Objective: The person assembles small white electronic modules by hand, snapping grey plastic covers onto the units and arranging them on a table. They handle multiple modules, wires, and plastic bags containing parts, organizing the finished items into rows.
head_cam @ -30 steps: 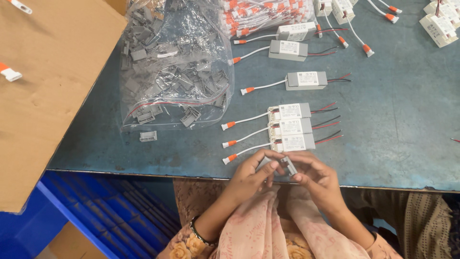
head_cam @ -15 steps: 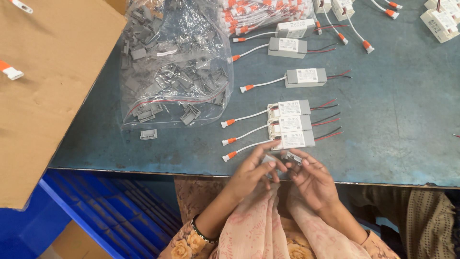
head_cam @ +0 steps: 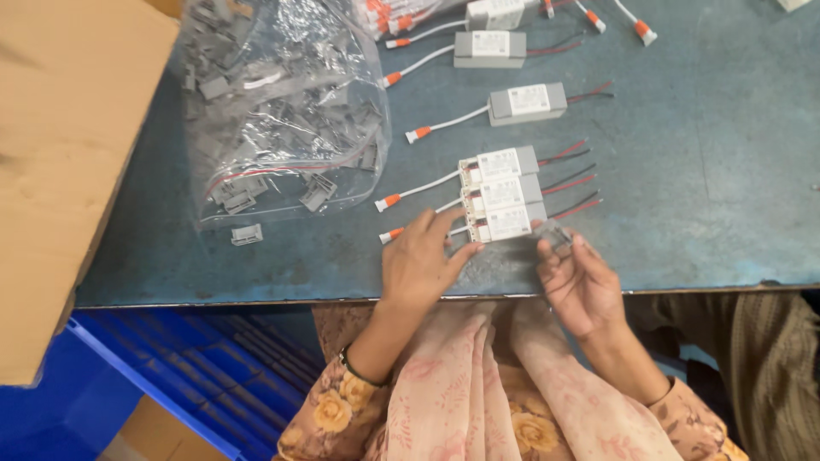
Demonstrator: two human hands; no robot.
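The left hand (head_cam: 420,260) lies open, fingertips touching the nearest white LED driver (head_cam: 506,224), lowest of three side by side just right of the clear bag of grey clips (head_cam: 278,111). The right hand (head_cam: 579,282) pinches a small clear piece (head_cam: 559,235) beside that driver.

At a blue-grey worktop (head_cam: 700,213), the left hand (head_cam: 423,260) rests its fingertips against the nearest of three stacked grey driver modules (head_cam: 506,224), while the right hand (head_cam: 581,286) pinches a small clear piece (head_cam: 557,234) beside them. A plastic bag of grey clips (head_cam: 282,111) lies nearby.
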